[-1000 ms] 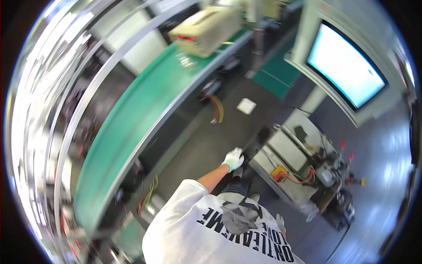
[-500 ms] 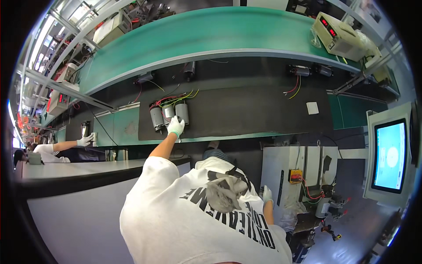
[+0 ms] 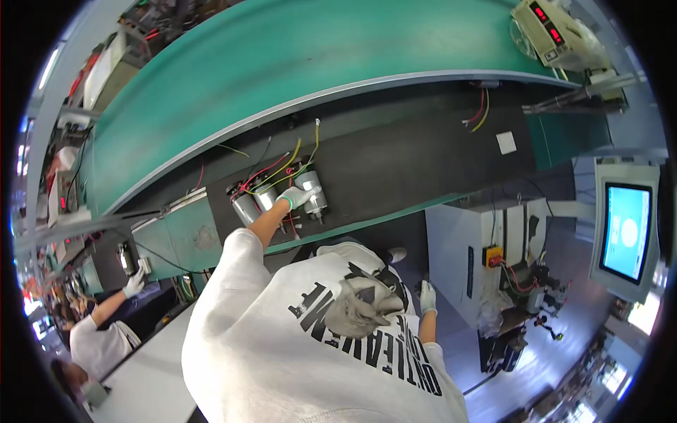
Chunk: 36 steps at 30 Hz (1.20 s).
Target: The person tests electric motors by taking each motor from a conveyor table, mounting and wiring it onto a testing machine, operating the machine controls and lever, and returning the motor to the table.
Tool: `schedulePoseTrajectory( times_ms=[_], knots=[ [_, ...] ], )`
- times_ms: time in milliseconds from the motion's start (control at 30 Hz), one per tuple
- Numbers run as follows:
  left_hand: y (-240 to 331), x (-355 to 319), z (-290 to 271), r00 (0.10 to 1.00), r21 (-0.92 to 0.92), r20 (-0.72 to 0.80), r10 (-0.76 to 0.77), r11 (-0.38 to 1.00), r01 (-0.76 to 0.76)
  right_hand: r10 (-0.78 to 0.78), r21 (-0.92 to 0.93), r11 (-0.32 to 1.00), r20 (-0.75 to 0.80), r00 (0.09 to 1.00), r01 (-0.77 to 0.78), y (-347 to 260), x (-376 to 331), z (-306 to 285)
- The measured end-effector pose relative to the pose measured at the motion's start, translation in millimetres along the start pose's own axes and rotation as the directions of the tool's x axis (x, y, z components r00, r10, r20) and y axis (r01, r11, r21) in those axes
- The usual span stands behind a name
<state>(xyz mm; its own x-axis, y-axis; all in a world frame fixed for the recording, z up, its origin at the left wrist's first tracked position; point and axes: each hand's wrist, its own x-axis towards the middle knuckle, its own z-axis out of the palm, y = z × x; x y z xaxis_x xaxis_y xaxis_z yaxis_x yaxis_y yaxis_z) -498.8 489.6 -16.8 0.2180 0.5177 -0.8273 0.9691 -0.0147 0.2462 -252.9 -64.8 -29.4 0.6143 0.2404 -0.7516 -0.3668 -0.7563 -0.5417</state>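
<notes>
Three grey cylindrical motors lie side by side on the black mat (image 3: 409,155), with red and yellow-green wires trailing from their far ends. My left hand (image 3: 296,198), in a white glove, has its fingers closed on the side of the right motor (image 3: 311,189). Just left of that hand lie the middle motor (image 3: 264,198) and the left motor (image 3: 245,209). My right hand (image 3: 428,297), also gloved, hangs low on the right beside a light grey cabinet (image 3: 451,254). Its fingers look loosely extended, and I make out nothing held in them.
A green shelf (image 3: 317,56) overhangs the bench's far side. A power supply (image 3: 553,35) stands on it at right. A white card (image 3: 506,142) lies on the mat. At right are a monitor (image 3: 625,229) and a wired motor fixture (image 3: 529,282). Another person's gloved hand (image 3: 134,282) is at far left.
The whole view has turned and shifted. My left hand has gone from the near ends of the motors to the right motor, which now sits slightly apart from the middle one.
</notes>
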Motion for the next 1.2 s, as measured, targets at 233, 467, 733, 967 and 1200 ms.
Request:
schedulePoseTrajectory(
  times_ms=[233, 467, 733, 967, 1200],
  knots=[
    [75, 20, 19, 0.985, -0.282, 0.151, 0.082, 0.959, -0.037, 0.010, -0.189, 0.981, -0.201, 0.980, -0.049, 68, -70, 32],
    [198, 46, 108, 0.829, -0.805, 0.522, 0.199, 0.438, 0.401, 0.124, -0.087, 0.981, -0.406, 0.905, -0.174, 78, -95, 40],
    [351, 43, 157, 0.930, -0.963, 0.269, 0.250, 0.071, 0.259, 0.115, 0.111, 0.991, -0.467, 0.877, -0.070, 101, -35, 11],
    [326, 51, 147, 0.977, -0.840, 0.166, 0.133, 0.537, 0.070, 0.005, 0.436, 0.872, -0.461, 0.887, 0.222, 40, 67, -83],
    [320, -9, 180, 0.826, -0.138, 0.034, 0.562, 0.822, -0.553, 0.022, 0.574, 0.770, -0.464, 0.886, 0.281, -37, 115, -180]
  ],
)
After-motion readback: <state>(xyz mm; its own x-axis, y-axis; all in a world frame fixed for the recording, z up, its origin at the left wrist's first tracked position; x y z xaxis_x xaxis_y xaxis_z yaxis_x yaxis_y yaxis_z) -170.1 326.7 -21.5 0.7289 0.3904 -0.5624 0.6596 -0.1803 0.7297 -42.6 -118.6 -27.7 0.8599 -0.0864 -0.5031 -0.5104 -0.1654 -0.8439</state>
